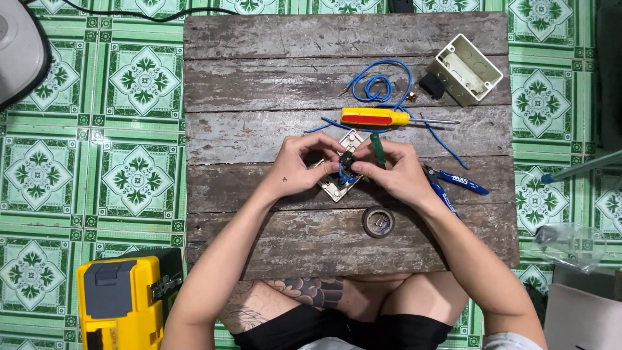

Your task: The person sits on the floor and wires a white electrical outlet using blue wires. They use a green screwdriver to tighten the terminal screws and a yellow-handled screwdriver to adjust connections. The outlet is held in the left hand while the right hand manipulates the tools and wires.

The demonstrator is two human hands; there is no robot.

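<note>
Head view: both hands meet over the switch plate (337, 185) on the surface; left hand (299, 167) pinches the black switch (347, 159), right hand (392, 170) grips a green screwdriver (377, 148). Wiring looks unfinished.

A weathered plank table (259, 129) carries a red-yellow screwdriver (374, 116), blue wire (379, 84), cream box (465, 69), blue pliers (453, 181) and tape roll (378, 221).

- wooden table (259, 78): weathered grey-brown
- floor tiles (97, 129): green-and-white floral pattern
- screwdriver (376, 116): yellow and red handle
- wire (379, 84): blue
- pliers (457, 181): blue grips
- toolbox (120, 301): yellow and grey
- junction box (468, 70): cream
</note>
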